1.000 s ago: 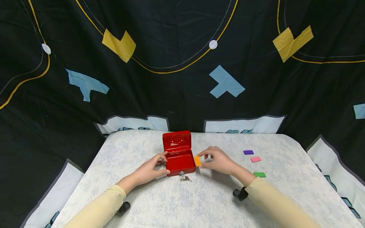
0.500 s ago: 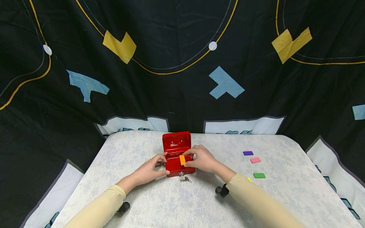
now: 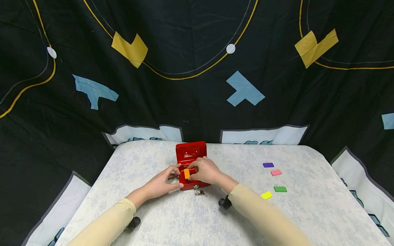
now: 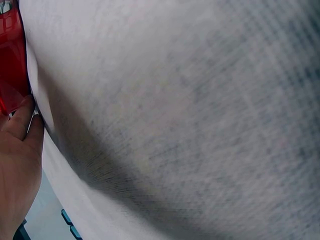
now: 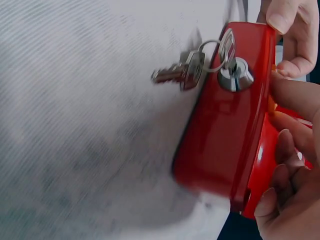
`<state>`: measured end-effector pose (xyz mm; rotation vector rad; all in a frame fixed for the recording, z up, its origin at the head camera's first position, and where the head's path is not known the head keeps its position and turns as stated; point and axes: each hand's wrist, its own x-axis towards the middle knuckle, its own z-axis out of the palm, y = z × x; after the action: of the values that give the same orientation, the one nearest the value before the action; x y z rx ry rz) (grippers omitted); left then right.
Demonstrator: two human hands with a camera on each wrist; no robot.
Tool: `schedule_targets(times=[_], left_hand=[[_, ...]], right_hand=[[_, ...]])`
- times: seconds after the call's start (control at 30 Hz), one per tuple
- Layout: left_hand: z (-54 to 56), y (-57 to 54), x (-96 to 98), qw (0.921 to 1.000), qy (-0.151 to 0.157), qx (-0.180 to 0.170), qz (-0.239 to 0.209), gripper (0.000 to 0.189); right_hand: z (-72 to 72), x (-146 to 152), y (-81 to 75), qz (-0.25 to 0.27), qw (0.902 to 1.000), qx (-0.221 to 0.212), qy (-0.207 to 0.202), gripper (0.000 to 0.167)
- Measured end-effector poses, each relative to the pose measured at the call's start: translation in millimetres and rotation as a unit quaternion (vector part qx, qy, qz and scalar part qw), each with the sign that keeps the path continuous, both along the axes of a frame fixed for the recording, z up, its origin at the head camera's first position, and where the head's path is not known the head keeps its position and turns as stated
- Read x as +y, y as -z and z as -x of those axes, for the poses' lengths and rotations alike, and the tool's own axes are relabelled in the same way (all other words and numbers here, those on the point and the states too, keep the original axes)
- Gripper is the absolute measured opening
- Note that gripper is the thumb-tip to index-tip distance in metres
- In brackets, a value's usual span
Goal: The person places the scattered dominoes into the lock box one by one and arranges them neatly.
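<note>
A small red cash box (image 3: 191, 150) stands with its lid raised, a lock on its front and keys (image 3: 202, 193) hanging there. My left hand (image 3: 161, 182) holds the box's left end, thumb at the front corner and fingers along the side. Between thumb and fingers, my right hand (image 3: 207, 171) pinches an orange block (image 3: 186, 173) upright, inside the open box near its left wall. The right wrist view shows the box front (image 5: 220, 140) close up, the block mostly hidden behind the rim. Fingers (image 4: 19, 117) touch the red side in the left wrist view.
On the right of the white cloth-covered table (image 3: 172, 222) lie flat blocks: purple (image 3: 268, 165), pink (image 3: 276, 172), green (image 3: 280, 189) and yellow (image 3: 266, 195). The yellow one is beside my right sleeve. A black curtain (image 3: 191, 106) hangs behind the table.
My right hand has carried the orange block leftward from the box's right edge to near its left wall. The yellow block has come into view from behind the sleeve. The left hand stays put.
</note>
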<state>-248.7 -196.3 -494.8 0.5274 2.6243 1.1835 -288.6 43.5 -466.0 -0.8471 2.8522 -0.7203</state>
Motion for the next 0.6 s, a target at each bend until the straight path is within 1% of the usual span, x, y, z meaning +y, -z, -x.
schedule_targets(times=[0.17, 0.33, 0.47, 0.6], left_hand=[[-1.1, -3.5, 0.5, 1.0000, 0.009, -0.003, -0.004, 0.041], [-0.5, -4.5, 0.5, 0.9999, 0.012, -0.001, 0.002, 0.043], [-0.2, -4.5, 0.3, 0.9999, 0.010, -0.006, 0.005, 0.044], [0.5, -4.3, 0.0, 0.9999, 0.008, -0.012, 0.000, 0.045]], right_hand=[[2.9, -12, 4.3, -0.032, 0.9995, 0.000, -0.003, 0.034], [3.1, -21, 5.9, -0.035, 0.9994, -0.006, -0.006, 0.033], [2.0, -24, 7.3, -0.037, 0.9991, -0.020, 0.002, 0.035], [1.4, -26, 8.6, -0.045, 0.9986, -0.024, 0.009, 0.037]])
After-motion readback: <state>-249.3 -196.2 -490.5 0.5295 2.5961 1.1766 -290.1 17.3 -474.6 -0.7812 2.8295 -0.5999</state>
